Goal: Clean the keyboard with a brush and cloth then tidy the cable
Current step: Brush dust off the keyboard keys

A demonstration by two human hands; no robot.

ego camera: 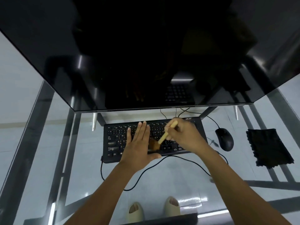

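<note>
A black keyboard point(113, 140) lies on the glass table under the monitor. My left hand point(138, 143) rests flat on its middle keys with straight fingers. My right hand point(183, 135) grips a brush point(164, 138) by its pale wooden handle; the brown bristles touch the keys just right of my left hand. A dark folded cloth point(269, 146) lies at the right of the table. The keyboard's black cable point(162, 163) loops loosely over the glass in front of the keyboard.
A large black monitor point(146, 54) hangs over the back of the glass table point(32, 143). A black mouse point(224, 139) sits between keyboard and cloth. Metal frame bars, tiled floor and my sandalled feet point(152, 208) show through the glass.
</note>
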